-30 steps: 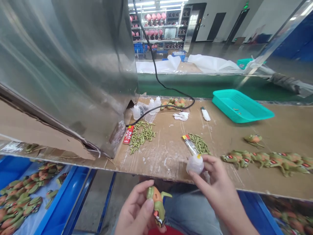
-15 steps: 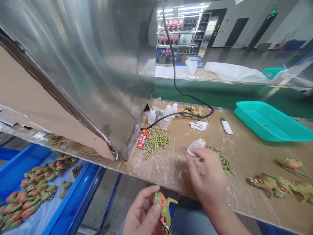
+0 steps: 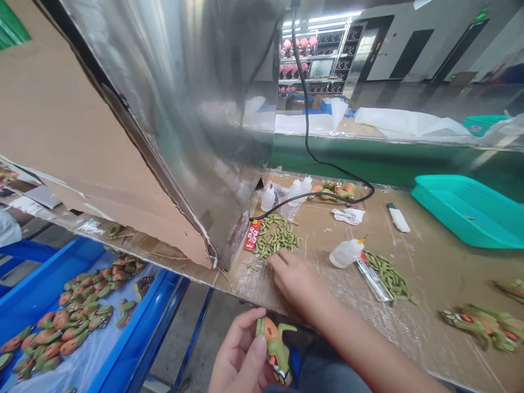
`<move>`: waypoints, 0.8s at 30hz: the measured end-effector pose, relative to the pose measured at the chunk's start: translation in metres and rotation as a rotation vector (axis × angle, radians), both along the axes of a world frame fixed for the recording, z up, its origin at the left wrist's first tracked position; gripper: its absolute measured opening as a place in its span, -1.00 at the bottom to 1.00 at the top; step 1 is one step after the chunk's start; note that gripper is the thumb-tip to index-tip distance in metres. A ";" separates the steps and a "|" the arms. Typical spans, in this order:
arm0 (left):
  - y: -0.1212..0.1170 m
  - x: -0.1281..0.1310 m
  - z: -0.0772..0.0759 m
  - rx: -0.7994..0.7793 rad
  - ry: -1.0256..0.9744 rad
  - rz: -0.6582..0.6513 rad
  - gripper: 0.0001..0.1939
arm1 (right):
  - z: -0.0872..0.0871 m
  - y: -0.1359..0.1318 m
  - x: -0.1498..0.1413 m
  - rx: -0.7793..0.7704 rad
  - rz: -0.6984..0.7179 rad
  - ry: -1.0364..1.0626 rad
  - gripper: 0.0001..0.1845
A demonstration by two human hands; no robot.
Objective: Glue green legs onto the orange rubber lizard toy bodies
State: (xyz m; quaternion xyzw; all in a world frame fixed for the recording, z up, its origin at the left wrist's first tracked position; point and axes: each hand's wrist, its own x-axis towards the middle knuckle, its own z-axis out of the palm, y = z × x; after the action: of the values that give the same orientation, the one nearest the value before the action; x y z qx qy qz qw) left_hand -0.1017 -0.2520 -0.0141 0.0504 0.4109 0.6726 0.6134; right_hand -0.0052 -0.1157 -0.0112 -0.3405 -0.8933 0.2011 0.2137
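A cardboard-topped counter (image 3: 413, 284), streaked with white residue, runs across the view in a large workshop with a green belt behind it and shelves of pink items far back. A big sheet-metal housing (image 3: 184, 109) stands on the left part of the counter, and a black cable (image 3: 311, 158) hangs down beside it and loops over the surface. Near the housing's foot lie a red packet (image 3: 252, 236), three small white bottles (image 3: 286, 192), a crumpled white wipe (image 3: 347, 216) and a heap of small green parts (image 3: 276, 239). A second heap of green parts (image 3: 388, 275) lies further right, with a squeeze bottle (image 3: 346, 253) on its side just beside it and a clear tube (image 3: 373, 281) next to that. A teal tray (image 3: 462, 210) sits at the far right, and finished green and orange toy lizards (image 3: 478, 325) lie along the near right edge. Below the counter on the left, a blue bin (image 3: 33, 284) holds many orange and green toy bodies. The left hand (image 3: 241, 360), low and in front of the counter edge, is closed around a green and orange toy figure (image 3: 275, 349), thumb pressed on its back. The right hand (image 3: 297, 281) lies palm down on the counter, fingers stretched out loosely and gripping nothing, its fingertips touching the near edge of the left heap of green parts. The toy figure is just below and near the right wrist, apart from the heap.
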 end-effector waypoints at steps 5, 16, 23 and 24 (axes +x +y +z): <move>0.005 0.008 -0.003 0.014 -0.118 0.031 -0.82 | 0.004 -0.039 0.043 -0.231 -0.088 0.293 -0.84; -0.002 0.029 0.001 0.162 -0.066 -0.078 -0.75 | 0.001 -0.083 0.078 -0.190 -0.067 0.407 -0.92; -0.010 0.034 0.002 0.169 0.103 -0.128 -0.72 | 0.024 -0.085 0.101 -0.309 -0.113 0.349 -0.85; -0.010 0.035 0.002 0.171 0.107 -0.127 -0.72 | 0.027 -0.086 0.103 -0.316 -0.113 0.375 -0.86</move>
State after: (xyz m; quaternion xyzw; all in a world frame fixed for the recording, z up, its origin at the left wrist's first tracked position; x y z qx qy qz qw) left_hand -0.0667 -0.2620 -0.0122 0.1642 0.3803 0.6614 0.6253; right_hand 0.0977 -0.2019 0.0162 -0.3758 -0.7751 0.3856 0.3306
